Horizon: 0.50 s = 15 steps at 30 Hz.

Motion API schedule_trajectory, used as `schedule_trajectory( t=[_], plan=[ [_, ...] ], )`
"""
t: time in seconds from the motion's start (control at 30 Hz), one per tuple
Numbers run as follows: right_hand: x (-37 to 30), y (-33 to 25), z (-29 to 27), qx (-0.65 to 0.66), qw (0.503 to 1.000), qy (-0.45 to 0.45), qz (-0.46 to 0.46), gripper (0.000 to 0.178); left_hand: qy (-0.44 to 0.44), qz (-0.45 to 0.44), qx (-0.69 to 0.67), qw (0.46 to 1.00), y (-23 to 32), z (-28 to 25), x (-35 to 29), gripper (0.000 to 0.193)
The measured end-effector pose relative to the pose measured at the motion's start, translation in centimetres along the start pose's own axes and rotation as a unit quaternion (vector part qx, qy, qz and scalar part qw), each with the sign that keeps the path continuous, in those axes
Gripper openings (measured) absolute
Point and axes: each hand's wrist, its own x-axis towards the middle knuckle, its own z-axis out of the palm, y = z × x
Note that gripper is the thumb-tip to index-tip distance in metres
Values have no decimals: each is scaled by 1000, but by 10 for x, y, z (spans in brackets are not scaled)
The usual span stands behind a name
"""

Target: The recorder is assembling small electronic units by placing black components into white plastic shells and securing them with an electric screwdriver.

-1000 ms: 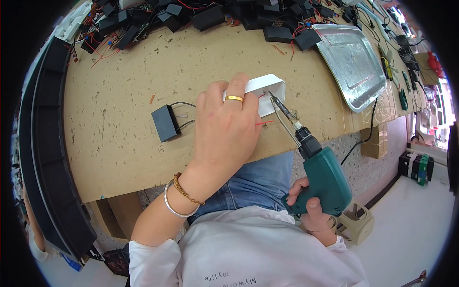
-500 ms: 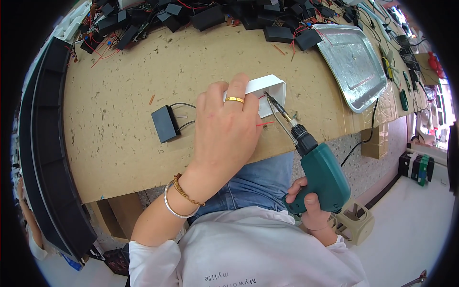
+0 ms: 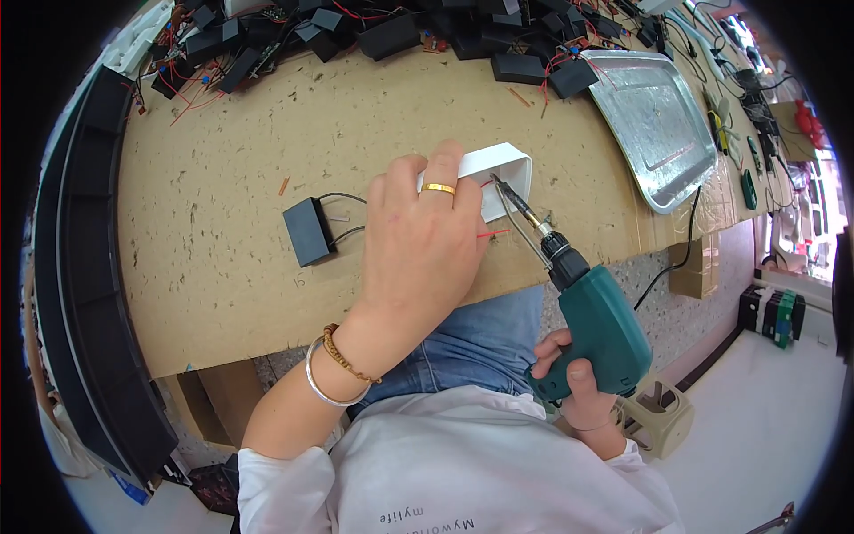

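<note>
- Our left hand point(image 3: 422, 240) is curled palm-down over the near-left side of a white box point(image 3: 507, 160), gripping it; the fingertips are mostly hidden.
- White box: smooth, thin-walled, looks like plastic, open end facing right. It sits low over the table point(image 3: 231, 276), right of centre; can't tell if it touches.
- Our right hand point(image 3: 578, 387) is closed around the handle of a soldering gun point(image 3: 605, 325): hard matte green body, ribbed black collar, slim metal nose.
- Gun's dark tip point(image 3: 499, 183) is inside the box's open end, near a bit of red wire; we can't tell if they touch. A thin bent metal tube point(image 3: 527, 235) runs alongside the nose.
- Another red wire point(image 3: 495, 234), straight and thin, pokes out by our left hand.
- Black block point(image 3: 307, 232), flat-faced and square-edged, lies left of that hand; two curved black cables point(image 3: 341, 195) run from it to the hand.
- Table top is tan board, scuffed and flecked dark.
- Far edge: heap of matte black boxes point(image 3: 389, 36) tangled with thin wires.
- Right: shiny metal tray point(image 3: 658, 133), rounded corners, raised rim.
</note>
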Motion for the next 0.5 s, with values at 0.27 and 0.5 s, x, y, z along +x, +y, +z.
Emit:
schedule_trajectory(
  t=[0.27,0.5],
  plan=[
    [1,-1,-1,3,1000,-1,8,57,0,0,4,1000,0,0,0,19],
    [0,3,-3,17,1000,-13,-4,63,7,-5,-6,1000,1,-2,1,13]
  ],
)
